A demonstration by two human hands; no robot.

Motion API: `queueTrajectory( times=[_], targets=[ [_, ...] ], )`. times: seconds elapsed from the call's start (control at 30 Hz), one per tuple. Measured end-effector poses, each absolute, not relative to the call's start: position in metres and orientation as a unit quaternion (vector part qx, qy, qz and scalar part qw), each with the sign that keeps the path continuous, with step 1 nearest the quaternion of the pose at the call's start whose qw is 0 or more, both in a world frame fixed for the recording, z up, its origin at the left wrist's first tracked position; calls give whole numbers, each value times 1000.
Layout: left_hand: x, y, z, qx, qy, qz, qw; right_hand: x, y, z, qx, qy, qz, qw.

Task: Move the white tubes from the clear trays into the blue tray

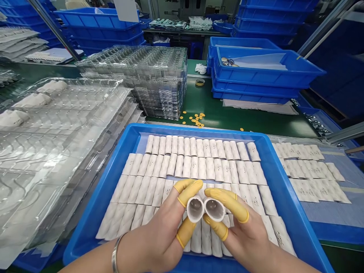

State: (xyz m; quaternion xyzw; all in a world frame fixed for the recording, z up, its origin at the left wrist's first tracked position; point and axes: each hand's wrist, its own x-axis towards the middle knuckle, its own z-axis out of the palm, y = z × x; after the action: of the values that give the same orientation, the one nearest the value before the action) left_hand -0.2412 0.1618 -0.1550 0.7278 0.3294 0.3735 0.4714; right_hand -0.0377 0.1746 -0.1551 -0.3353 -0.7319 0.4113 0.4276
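Observation:
My left hand and my right hand hover low over a blue plastic tray, with yellow rubber finger cots on several fingers. Each hand pinches a short white tube. The left one and the right one sit side by side, almost touching, with their open ends facing me. Rows of similar white tubes lie packed in the tray, and my hands hide the nearest ones. A metal bangle circles my left wrist.
More white tubes lie in rows on a blue mat to the right. Stacks of clear plastic blister trays stand to the left and behind. Blue crates are stacked at the back right. Small yellow discs are scattered on the green bench.

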Motion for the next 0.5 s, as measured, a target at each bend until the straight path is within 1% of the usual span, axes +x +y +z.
queueTrajectory(
  times=[0.23,0.5],
  targets=[
    [-240,160,-163,721,287,419,471,-38,177,-156,-293,-762,370,443],
    [-242,163,-163,734,241,449,449,-37,177,-154,-290,-765,370,440]
  ],
)
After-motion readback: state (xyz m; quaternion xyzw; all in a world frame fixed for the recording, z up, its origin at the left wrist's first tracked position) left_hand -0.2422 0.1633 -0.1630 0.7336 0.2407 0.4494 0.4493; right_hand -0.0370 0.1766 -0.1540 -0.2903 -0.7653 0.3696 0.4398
